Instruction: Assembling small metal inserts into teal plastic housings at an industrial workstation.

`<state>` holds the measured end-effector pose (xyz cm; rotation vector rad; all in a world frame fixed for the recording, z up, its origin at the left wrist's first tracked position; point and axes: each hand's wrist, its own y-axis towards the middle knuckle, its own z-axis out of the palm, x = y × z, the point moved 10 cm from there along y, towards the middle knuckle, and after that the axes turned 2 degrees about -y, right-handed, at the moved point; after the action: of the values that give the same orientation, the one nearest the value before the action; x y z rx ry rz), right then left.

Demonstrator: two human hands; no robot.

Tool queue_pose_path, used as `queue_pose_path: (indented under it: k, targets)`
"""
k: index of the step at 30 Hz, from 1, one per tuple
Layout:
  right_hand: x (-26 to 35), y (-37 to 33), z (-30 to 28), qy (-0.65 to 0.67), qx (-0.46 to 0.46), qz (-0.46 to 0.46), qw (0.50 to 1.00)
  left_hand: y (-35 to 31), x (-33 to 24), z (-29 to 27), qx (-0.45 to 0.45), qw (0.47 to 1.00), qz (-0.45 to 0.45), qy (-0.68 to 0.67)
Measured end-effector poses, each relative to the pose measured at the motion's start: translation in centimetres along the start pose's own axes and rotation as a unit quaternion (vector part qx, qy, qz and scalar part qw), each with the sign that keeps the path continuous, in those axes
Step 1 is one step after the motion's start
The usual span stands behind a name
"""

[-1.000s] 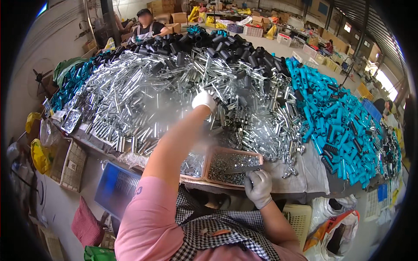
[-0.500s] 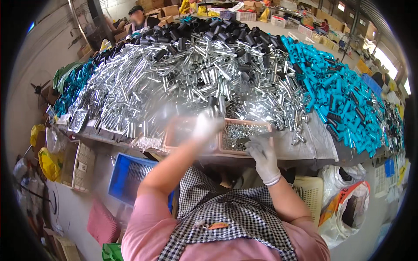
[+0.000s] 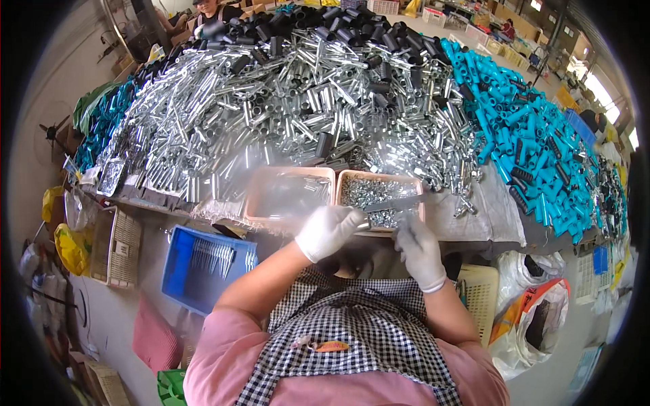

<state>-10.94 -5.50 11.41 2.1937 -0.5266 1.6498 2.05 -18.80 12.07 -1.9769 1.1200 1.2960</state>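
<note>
My left hand (image 3: 330, 232), in a white glove, is in front of the two pink trays. Its fingers are closed round a short shiny metal tube (image 3: 365, 224). Close by on the right, my gloved right hand (image 3: 420, 254) has its greyed fingertips curled together near the tube; whatever they pinch is too small to make out. The left pink tray (image 3: 252, 203) holds a few thin metal pieces. Small metal fasteners (image 3: 369, 189) fill much of the right pink tray (image 3: 421, 210), and a dark flat strip (image 3: 393, 204) lies across it.
Behind the trays rises a heap of silver metal tubes (image 3: 223, 115), with black sleeves (image 3: 352, 30) on top. Teal plastic parts (image 3: 521, 135) are piled at the right. A blue crate (image 3: 177, 271) is below left, white sacks (image 3: 542, 318) below right. A person (image 3: 217, 13) is at the far left.
My left hand has come back from over the trays toward me and now grips a tube. My right hand has shifted slightly, off the right tray's front edge. The view has tilted downward.
</note>
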Motion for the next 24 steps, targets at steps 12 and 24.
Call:
queue_pose_path:
  k: [12,24]
  targets:
    - [-1.7,-2.5,3.6,0.260,0.157,-0.138,0.943,-0.1,-10.5,7.7,0.198,0.921,0.326,-0.082]
    - [-5.3,-0.5,-3.0,0.604,-0.046,0.202,0.770,10.4,-1.5,0.7,-0.068,0.876,0.290,0.378]
